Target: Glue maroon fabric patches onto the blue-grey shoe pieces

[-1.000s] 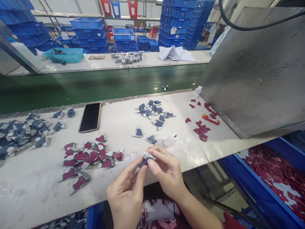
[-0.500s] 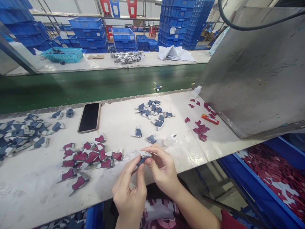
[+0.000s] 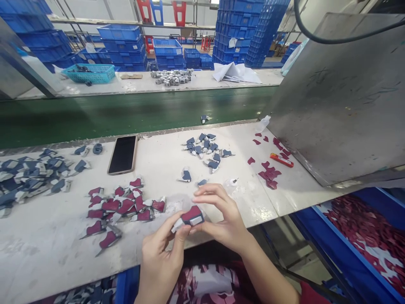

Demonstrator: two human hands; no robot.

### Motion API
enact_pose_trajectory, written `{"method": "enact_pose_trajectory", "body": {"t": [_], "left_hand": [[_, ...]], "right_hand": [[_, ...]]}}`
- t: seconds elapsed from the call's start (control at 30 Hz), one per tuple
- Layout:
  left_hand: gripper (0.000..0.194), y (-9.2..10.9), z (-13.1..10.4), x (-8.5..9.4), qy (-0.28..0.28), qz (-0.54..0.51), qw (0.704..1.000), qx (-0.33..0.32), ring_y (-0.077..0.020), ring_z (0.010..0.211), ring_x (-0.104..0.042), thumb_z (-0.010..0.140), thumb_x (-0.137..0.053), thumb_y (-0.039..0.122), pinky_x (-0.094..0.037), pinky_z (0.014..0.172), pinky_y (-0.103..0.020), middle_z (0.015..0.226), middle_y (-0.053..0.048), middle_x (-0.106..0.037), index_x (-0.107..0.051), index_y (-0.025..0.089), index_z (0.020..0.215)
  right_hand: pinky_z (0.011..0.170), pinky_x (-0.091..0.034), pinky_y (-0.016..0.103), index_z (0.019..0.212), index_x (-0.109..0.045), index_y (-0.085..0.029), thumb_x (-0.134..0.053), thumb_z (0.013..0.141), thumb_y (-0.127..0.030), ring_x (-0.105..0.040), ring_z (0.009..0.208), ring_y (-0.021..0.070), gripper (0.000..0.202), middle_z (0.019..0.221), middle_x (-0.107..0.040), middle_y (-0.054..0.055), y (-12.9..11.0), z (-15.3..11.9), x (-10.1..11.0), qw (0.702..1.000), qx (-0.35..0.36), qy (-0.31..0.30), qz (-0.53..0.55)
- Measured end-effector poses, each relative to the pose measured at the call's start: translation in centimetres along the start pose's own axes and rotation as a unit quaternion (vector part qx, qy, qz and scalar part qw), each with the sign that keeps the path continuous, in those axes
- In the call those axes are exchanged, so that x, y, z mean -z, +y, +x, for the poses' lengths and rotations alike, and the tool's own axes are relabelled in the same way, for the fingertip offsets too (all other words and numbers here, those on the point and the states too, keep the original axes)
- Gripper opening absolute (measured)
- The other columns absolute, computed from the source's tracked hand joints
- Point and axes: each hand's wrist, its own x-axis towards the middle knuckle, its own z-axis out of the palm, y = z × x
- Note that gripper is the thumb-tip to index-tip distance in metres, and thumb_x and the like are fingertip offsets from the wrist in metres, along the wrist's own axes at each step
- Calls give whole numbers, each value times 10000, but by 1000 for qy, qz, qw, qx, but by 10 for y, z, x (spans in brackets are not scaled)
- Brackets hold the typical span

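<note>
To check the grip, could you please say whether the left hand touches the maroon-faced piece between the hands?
Touching: the head view shows the left hand pinching the maroon-faced piece at its pale end.

The left hand (image 3: 158, 261) rises from the bottom edge of the view, palm turned inward, its thumb (image 3: 179, 242) and forefinger (image 3: 167, 226) closed together in a pinch, the tips pointing up and to the right. The right hand (image 3: 232, 221) faces it from the other side, opened out: upper fingers (image 3: 213, 194) raised and lightly bent, thumb stretched lower down toward the left fingertips, a gap between. The bare right forearm (image 3: 268, 270) slants down to the lower right.
</note>
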Motion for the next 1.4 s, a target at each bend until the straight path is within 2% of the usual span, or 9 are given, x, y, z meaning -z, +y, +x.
{"method": "enact_pose_trajectory", "body": {"t": [0.13,0.27,0.37,0.57,0.77,0.9,1.07,1.27,1.4], "left_hand": [[330,14,-2,7,-61,-54,995,63,-200,653,-731,834,-641,482,-555,562,-210,701,-27,-763,-786,205,941],[360,18,-2,12,-108,-62,988,88,-184,569,-698,831,-643,492,-516,491,-207,672,-27,-754,-787,197,979],[348,19,-3,13,-122,-89,984,95,-183,607,-706,832,-649,490,-539,555,-210,715,-27,-762,-789,203,971],[329,21,-3,12,-124,-140,975,121,-168,624,-682,826,-665,477,-548,605,-215,716,-20,-739,-783,195,951],[295,24,-4,15,-130,-154,973,116,-150,586,-629,832,-667,441,-493,550,-200,605,-5,-674,-781,192,941],[281,19,-2,17,-150,-185,965,114,-133,591,-623,831,-683,432,-495,572,-185,638,-7,-689,-780,198,953],[303,6,4,22,-238,-220,936,138,-153,647,-667,841,-683,427,-534,617,-201,713,-39,-721,-759,177,995],[252,4,10,21,-216,-284,902,241,-166,699,-678,742,-789,392,-560,690,-252,757,-36,-732,-756,178,871],[237,-1,14,20,-235,-346,854,309,-143,682,-633,742,-787,363,-537,701,-255,739,-47,-708,-761,153,849]], "right_hand": [[930,-495,435,1011,-685,-238,-719,821,-119,-560,977,226,226,876,-634,35,-4,5,7,994,94,-51,-21],[841,-493,426,950,-684,-221,-701,797,-123,-511,829,203,182,767,-528,10,-6,3,4,995,89,-49,1],[743,-454,385,921,-684,-223,-662,765,-91,-464,761,186,206,738,-458,-5,-7,-2,2,995,87,-42,-12],[687,-397,346,880,-690,-223,-662,741,-53,-454,721,172,221,711,-478,-11,-10,-7,-2,996,85,-4,-16],[660,-386,340,1037,-635,-228,-811,752,-221,-499,645,152,335,714,-614,-26,-8,-5,-3,995,99,8,-8],[646,-409,331,861,-622,-236,-814,779,-307,-534,633,140,220,713,-623,-23,-8,-4,-2,990,139,27,5],[665,-431,327,819,-640,-235,-734,786,-166,-518,697,152,120,754,-616,2,-3,-7,-3,983,183,12,-28],[668,-426,333,759,-635,-227,-637,772,-73,-501,748,168,154,773,-601,17,4,-10,-6,970,226,0,-87],[667,-417,339,817,-660,-223,-629,775,-65,-502,768,175,166,804,-622,26,4,-7,-6,959,255,-30,-118]]}}
